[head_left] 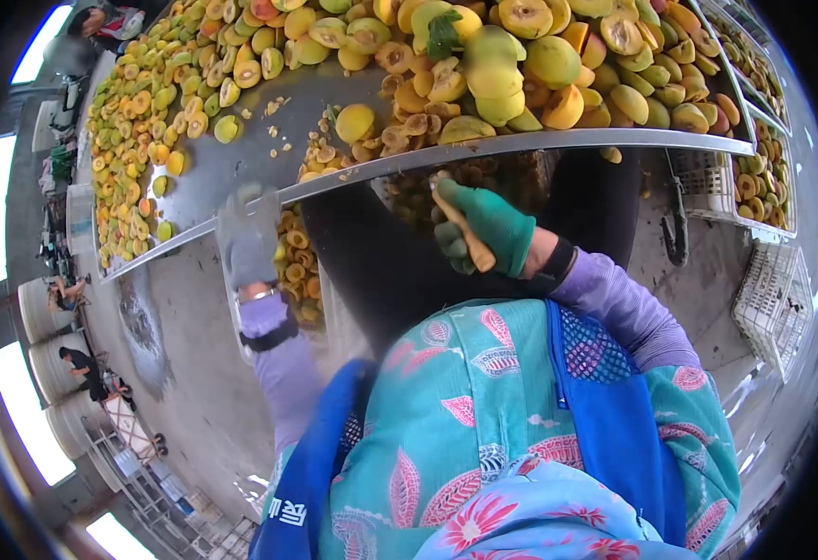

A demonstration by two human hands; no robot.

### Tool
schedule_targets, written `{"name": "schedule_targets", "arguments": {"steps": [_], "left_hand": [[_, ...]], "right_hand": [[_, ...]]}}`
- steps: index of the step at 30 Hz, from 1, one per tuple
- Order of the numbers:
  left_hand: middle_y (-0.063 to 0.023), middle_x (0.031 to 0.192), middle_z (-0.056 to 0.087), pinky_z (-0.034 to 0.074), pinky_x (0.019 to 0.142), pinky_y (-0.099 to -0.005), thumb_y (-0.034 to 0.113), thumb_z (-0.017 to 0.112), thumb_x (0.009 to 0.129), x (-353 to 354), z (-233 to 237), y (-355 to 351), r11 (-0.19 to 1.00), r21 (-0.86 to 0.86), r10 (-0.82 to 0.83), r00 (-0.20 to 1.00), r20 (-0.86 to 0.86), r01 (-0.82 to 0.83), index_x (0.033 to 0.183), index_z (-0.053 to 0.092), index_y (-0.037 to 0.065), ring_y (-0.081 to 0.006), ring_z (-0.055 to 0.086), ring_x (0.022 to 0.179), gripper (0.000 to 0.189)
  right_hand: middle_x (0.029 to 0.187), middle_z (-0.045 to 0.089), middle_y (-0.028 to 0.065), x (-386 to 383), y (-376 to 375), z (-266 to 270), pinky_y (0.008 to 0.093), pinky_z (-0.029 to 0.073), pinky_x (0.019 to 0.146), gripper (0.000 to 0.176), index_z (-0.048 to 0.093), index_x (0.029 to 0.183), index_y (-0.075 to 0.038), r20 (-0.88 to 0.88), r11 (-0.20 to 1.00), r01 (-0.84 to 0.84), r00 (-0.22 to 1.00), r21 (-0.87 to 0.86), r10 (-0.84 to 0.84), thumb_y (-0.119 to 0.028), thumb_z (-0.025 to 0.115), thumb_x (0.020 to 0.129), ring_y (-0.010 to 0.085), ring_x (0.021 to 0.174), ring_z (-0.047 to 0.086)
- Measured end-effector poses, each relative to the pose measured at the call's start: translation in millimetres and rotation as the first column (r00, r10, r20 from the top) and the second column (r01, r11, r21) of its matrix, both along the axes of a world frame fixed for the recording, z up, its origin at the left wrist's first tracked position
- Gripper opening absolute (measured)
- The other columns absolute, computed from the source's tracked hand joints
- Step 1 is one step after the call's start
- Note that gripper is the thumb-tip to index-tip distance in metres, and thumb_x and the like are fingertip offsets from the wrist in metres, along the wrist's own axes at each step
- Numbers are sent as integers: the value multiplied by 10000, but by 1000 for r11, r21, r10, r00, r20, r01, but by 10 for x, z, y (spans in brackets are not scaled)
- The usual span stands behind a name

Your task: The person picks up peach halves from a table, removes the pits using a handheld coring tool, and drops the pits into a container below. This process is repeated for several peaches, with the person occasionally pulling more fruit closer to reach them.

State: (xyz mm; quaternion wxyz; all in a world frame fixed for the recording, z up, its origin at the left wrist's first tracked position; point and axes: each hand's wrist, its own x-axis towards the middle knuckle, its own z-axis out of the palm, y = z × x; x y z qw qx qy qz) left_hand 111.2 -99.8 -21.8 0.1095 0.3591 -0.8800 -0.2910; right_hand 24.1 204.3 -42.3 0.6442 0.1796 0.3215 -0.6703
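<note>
My right hand [493,227], in a green glove, is closed around a tool's light wooden handle [468,233]; its working end, near the table edge, is too small to make out. In a grey glove, my left hand [251,241] is smeared by motion at the metal table's front rim [521,142], over a crate of fruit halves [299,266]. Apricot-like fruit [553,62], whole and halved, is heaped on the tabletop. One whole yellow fruit [355,122] lies near the rim, beside brown pit-like pieces and small scraps.
More fruit halves fill a container under the table [469,182]. At right stand a white crate of fruit [762,182] and another white crate [771,303] on the concrete floor. Large round tubs [49,369] line the left side, where a person [82,366] sits.
</note>
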Motion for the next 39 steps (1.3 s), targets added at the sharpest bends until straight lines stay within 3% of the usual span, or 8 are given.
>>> {"name": "schedule_targets", "arguments": {"steps": [5, 8, 12, 17, 23, 30, 35, 39], "left_hand": [[-94, 1031, 643, 489, 810, -272, 184, 617, 848, -1351, -35, 564, 567, -262, -630, 616, 473, 781, 1108, 664, 101, -149, 623, 930, 277], [-116, 1102, 639, 514, 771, -297, 202, 611, 847, -1457, 253, 491, 758, 307, -620, 782, 65, 576, 1174, 621, 70, -189, 639, 967, 352], [-140, 1111, 631, 531, 705, -283, 169, 582, 879, -1035, 362, 670, 129, 836, -121, 845, -521, 533, 1265, 517, -52, -189, 633, 873, 449], [-180, 1069, 639, 524, 807, -300, 342, 429, 989, -896, 260, 1109, 693, 103, -577, 635, -513, 714, 1213, 538, -58, -216, 624, 950, 471], [-172, 1003, 652, 522, 812, -306, 306, 460, 988, -935, 111, 1227, 459, 645, 43, 710, -703, 611, 1148, 575, -58, -216, 629, 931, 414], [-139, 883, 671, 496, 727, -278, 247, 418, 983, -973, 142, 1195, 751, 182, -431, 680, -593, 635, 988, 648, -59, -189, 628, 777, 383], [-97, 823, 689, 526, 644, -267, 222, 453, 976, -1054, 38, 1321, 667, 539, -17, 734, -679, 514, 953, 661, -2, -158, 660, 740, 307], [-122, 816, 676, 536, 651, -278, 323, 481, 959, -1141, 129, 1097, 634, 294, -635, 698, -330, 715, 886, 659, -39, -163, 650, 718, 411]], "right_hand": [[671, 477, -3, -56, 23, 332, 271, 377, 499, 392, 535, 865, -101, -410, 999, -36, 912, -37, 17, -475, 457, 953, 129, 563, 453], [681, 524, 37, -74, -197, 125, 313, 429, 556, 421, 565, 898, -42, -791, 937, 342, 555, -67, -259, -449, 471, 956, 172, 604, 513], [804, 616, 219, -217, -325, 166, 436, 466, 688, 437, 571, 974, -7, -980, 962, 239, 179, 132, 90, -432, 475, 955, 359, 755, 612], [787, 632, 250, -242, -465, 184, 515, 484, 682, 446, 557, 978, -6, -990, 963, 235, -29, 131, 141, -438, 450, 961, 451, 783, 621], [765, 621, 267, -183, -528, 136, 536, 475, 660, 463, 533, 959, 23, -996, 941, 329, 7, 83, 85, -432, 447, 965, 466, 740, 611], [737, 595, 289, -18, -626, -79, 539, 466, 603, 437, 509, 968, 29, -995, 942, 327, 91, 75, 47, -400, 428, 978, 476, 686, 594], [677, 585, 139, -95, -644, 99, 380, 464, 570, 393, 545, 982, 3, -938, 946, 275, 338, 174, 74, -378, 445, 983, 245, 580, 584], [665, 572, 89, -106, -447, 309, 309, 448, 527, 439, 568, 909, -8, -817, 971, 118, 568, 206, 104, -429, 455, 966, 168, 570, 557]]}}
